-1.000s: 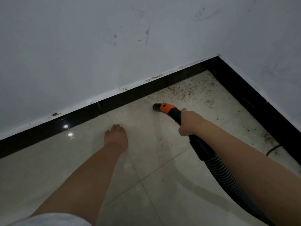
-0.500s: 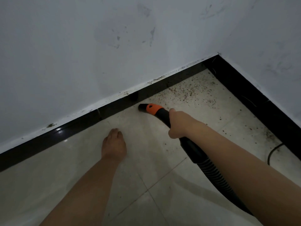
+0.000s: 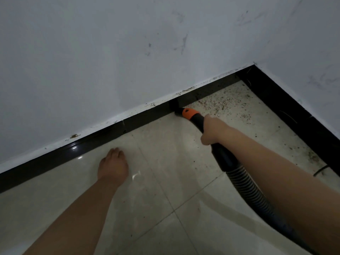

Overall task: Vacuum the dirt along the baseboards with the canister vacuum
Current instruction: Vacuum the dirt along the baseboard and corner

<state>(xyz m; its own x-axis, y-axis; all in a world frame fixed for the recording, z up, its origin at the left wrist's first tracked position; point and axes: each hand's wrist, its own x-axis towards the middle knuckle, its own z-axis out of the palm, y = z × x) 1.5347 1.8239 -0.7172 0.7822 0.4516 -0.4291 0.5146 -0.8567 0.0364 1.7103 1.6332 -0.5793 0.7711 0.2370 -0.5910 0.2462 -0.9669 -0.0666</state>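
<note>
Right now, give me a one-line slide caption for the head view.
Right hand grips the vacuum nozzle at the black baseboard, dirt ahead.

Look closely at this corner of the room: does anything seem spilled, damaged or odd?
Yes. Brown dirt specks lie scattered over the tile floor toward the corner, just right of the vacuum nozzle. Crumbs also sit on the black baseboard's top edge, and the white wall carries dark scuff marks.

no readable text, no labels, no nos.
</note>
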